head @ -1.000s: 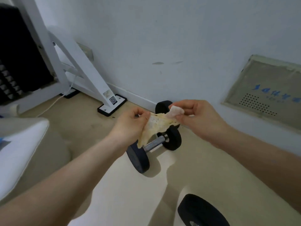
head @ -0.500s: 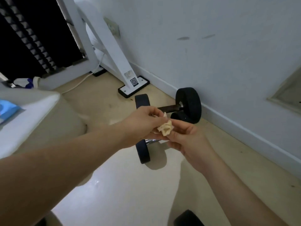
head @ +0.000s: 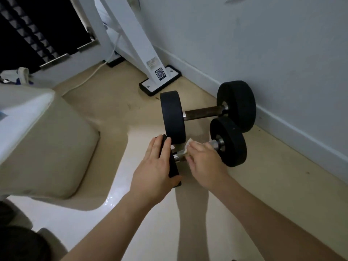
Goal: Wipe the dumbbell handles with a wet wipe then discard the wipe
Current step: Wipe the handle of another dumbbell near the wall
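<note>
The left hand lays nearly straight fingers over the left weight of the near dumbbell, thumb hooked round its edge. The right hand curls its fingers over the wet wipe, pressing it onto the handle; a corner of the wipe shows just beyond the fingertips.

Crumpled wipe — on dumbbell handle

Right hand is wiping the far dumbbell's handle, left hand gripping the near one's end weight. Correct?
Not quite. Head view: the right hand presses the wipe on the near dumbbell's handle; the far dumbbell lies untouched. The left hand does grip the near end weight.
</note>
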`<action>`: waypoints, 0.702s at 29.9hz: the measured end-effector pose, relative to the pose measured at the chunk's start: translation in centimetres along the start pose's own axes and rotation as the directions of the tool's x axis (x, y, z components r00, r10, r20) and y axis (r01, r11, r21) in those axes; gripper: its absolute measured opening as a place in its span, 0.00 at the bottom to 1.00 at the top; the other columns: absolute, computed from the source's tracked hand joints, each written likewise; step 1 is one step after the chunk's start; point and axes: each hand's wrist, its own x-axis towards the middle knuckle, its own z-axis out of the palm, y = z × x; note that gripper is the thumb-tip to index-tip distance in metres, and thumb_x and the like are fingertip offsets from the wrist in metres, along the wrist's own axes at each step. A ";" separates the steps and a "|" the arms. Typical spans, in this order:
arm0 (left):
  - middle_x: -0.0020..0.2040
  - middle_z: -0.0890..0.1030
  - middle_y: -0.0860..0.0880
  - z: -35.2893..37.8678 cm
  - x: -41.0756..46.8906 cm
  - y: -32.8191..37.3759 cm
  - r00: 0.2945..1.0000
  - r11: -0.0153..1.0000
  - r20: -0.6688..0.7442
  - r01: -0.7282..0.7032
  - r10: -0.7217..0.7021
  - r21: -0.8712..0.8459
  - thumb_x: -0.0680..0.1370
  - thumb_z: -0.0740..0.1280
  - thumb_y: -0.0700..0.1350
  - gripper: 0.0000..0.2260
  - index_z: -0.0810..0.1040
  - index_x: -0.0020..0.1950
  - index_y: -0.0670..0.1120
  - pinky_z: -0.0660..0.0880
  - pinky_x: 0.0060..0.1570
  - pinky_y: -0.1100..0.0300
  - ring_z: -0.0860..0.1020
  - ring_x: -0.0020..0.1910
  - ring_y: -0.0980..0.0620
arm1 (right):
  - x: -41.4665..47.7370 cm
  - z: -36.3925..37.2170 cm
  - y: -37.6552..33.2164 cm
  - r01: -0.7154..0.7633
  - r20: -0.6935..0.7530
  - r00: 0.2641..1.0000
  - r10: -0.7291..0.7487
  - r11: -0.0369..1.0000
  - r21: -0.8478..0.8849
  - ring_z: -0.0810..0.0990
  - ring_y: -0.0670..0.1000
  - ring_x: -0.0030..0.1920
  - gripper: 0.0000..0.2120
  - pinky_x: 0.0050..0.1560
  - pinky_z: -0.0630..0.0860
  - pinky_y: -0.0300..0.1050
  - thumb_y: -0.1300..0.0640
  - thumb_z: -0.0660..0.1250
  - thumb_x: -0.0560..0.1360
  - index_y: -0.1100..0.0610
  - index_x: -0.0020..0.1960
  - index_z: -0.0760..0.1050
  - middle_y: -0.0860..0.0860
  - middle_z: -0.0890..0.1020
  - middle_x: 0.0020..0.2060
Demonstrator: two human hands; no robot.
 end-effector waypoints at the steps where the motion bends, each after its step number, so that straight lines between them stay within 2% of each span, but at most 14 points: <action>1: 0.79 0.47 0.51 0.2 -0.3 0.1 1.000 1.000 -0.016 -0.004 0.004 0.004 0.69 0.73 0.57 0.48 0.46 0.78 0.49 0.56 0.71 0.61 0.43 0.77 0.54 | 0.1 0.2 -0.4 0.078 0.019 0.997 -0.078 0.997 0.018 0.76 0.54 0.48 0.13 0.51 0.74 0.45 0.62 0.64 0.74 0.59 0.57 0.79 0.52 0.81 0.55; 4: 0.79 0.53 0.46 0.9 -1.8 0.3 0.998 0.996 -0.050 -0.039 0.043 0.086 0.68 0.74 0.56 0.47 0.50 0.78 0.47 0.57 0.70 0.58 0.49 0.77 0.49 | 0.0 -0.1 -0.9 0.215 0.147 0.964 -0.221 0.975 0.055 0.75 0.54 0.43 0.14 0.45 0.76 0.48 0.66 0.61 0.71 0.59 0.52 0.80 0.52 0.83 0.47; 5: 0.78 0.55 0.45 1.0 -2.5 0.3 0.997 0.992 -0.056 -0.056 0.062 0.116 0.68 0.75 0.56 0.46 0.53 0.78 0.46 0.58 0.70 0.56 0.52 0.77 0.47 | -0.2 -0.4 -0.4 0.192 0.144 0.971 -0.191 0.981 0.007 0.76 0.54 0.43 0.14 0.43 0.77 0.49 0.67 0.63 0.69 0.58 0.51 0.80 0.51 0.83 0.45; 7: 0.76 0.61 0.43 1.1 -3.8 0.5 0.994 0.987 -0.063 -0.081 0.091 0.141 0.67 0.76 0.55 0.43 0.59 0.76 0.45 0.64 0.67 0.52 0.59 0.75 0.44 | -1.0 -1.0 1.6 0.021 0.071 0.997 -0.014 0.995 -0.095 0.79 0.55 0.42 0.17 0.42 0.79 0.48 0.67 0.72 0.62 0.57 0.50 0.81 0.52 0.84 0.43; 9: 0.73 0.66 0.42 1.2 -5.0 1.0 0.992 0.985 -0.077 -0.092 0.104 0.145 0.67 0.77 0.53 0.39 0.65 0.74 0.45 0.71 0.61 0.51 0.65 0.72 0.43 | -2.3 -1.2 1.6 -0.086 -0.025 0.996 0.083 0.990 -0.113 0.81 0.56 0.43 0.18 0.46 0.80 0.47 0.66 0.76 0.59 0.58 0.49 0.81 0.53 0.85 0.44; 10: 0.72 0.69 0.41 1.2 -5.5 1.2 0.991 0.985 -0.080 -0.096 0.108 0.145 0.67 0.77 0.51 0.37 0.68 0.72 0.45 0.74 0.58 0.51 0.67 0.71 0.42 | -3.0 -0.7 0.5 -0.067 -0.020 0.998 0.065 0.993 -0.100 0.82 0.55 0.44 0.16 0.48 0.79 0.47 0.65 0.74 0.63 0.59 0.50 0.81 0.53 0.85 0.46; 11: 0.71 0.70 0.41 1.2 -6.0 1.3 0.989 0.985 -0.090 -0.101 0.114 0.143 0.67 0.77 0.49 0.35 0.70 0.71 0.45 0.77 0.54 0.52 0.69 0.70 0.42 | -3.7 -0.4 -1.1 0.014 0.030 0.999 -0.012 0.999 -0.044 0.81 0.55 0.45 0.12 0.47 0.79 0.47 0.64 0.69 0.67 0.59 0.51 0.81 0.53 0.85 0.47; 13: 0.68 0.73 0.41 1.1 -6.5 1.2 0.985 0.981 -0.102 -0.122 0.138 0.149 0.68 0.76 0.47 0.30 0.73 0.68 0.45 0.79 0.50 0.53 0.72 0.67 0.43 | -4.1 0.0 -2.2 0.157 0.043 0.987 -0.156 0.987 -0.037 0.80 0.55 0.41 0.12 0.42 0.79 0.46 0.61 0.60 0.71 0.60 0.49 0.81 0.53 0.84 0.46; 14: 0.68 0.73 0.42 1.0 -6.6 1.0 0.984 0.977 -0.093 -0.133 0.150 0.168 0.68 0.76 0.47 0.29 0.74 0.68 0.46 0.79 0.49 0.52 0.72 0.66 0.43 | -3.8 -0.3 -1.5 0.133 0.072 0.989 -0.127 0.988 -0.079 0.79 0.54 0.41 0.10 0.42 0.79 0.47 0.62 0.63 0.71 0.59 0.48 0.81 0.53 0.84 0.44; 15: 0.68 0.73 0.42 0.8 -6.7 0.9 0.984 0.972 -0.084 -0.140 0.158 0.188 0.68 0.76 0.47 0.29 0.74 0.68 0.46 0.79 0.48 0.52 0.73 0.66 0.43 | -3.4 -0.7 -0.4 0.036 0.084 0.996 -0.025 0.991 -0.132 0.79 0.54 0.42 0.10 0.44 0.79 0.48 0.63 0.69 0.68 0.58 0.49 0.80 0.53 0.84 0.43; 17: 0.68 0.73 0.42 0.6 -6.5 0.9 0.985 0.970 -0.082 -0.134 0.153 0.205 0.68 0.75 0.47 0.28 0.74 0.68 0.46 0.80 0.45 0.53 0.72 0.67 0.44 | -3.0 -1.6 1.1 -0.212 0.055 0.972 0.229 0.953 -0.217 0.80 0.55 0.44 0.17 0.51 0.77 0.50 0.62 0.75 0.64 0.57 0.52 0.80 0.53 0.85 0.43; 18: 0.69 0.73 0.43 0.7 -6.6 1.0 0.987 0.972 -0.084 -0.120 0.140 0.200 0.68 0.75 0.46 0.28 0.74 0.68 0.46 0.80 0.44 0.54 0.72 0.67 0.45 | -3.1 -1.4 0.5 -0.243 0.048 0.965 0.258 0.946 -0.214 0.80 0.55 0.45 0.18 0.52 0.77 0.50 0.62 0.75 0.64 0.58 0.53 0.80 0.54 0.84 0.45; 19: 0.69 0.73 0.43 0.8 -6.5 1.2 0.988 0.976 -0.086 -0.109 0.127 0.191 0.68 0.76 0.46 0.29 0.74 0.68 0.45 0.80 0.43 0.55 0.72 0.68 0.45 | -3.5 -1.0 -0.8 -0.196 0.084 0.973 0.213 0.964 -0.178 0.80 0.56 0.46 0.17 0.49 0.77 0.49 0.63 0.75 0.64 0.58 0.52 0.80 0.54 0.84 0.46; 21: 0.69 0.72 0.43 0.8 -6.5 1.3 0.989 0.981 -0.089 -0.102 0.118 0.167 0.68 0.76 0.44 0.30 0.73 0.69 0.45 0.80 0.43 0.55 0.71 0.69 0.45 | -4.5 -0.5 -3.4 0.022 0.125 0.992 -0.012 0.997 -0.078 0.80 0.57 0.43 0.14 0.42 0.79 0.47 0.65 0.74 0.63 0.60 0.49 0.80 0.55 0.84 0.45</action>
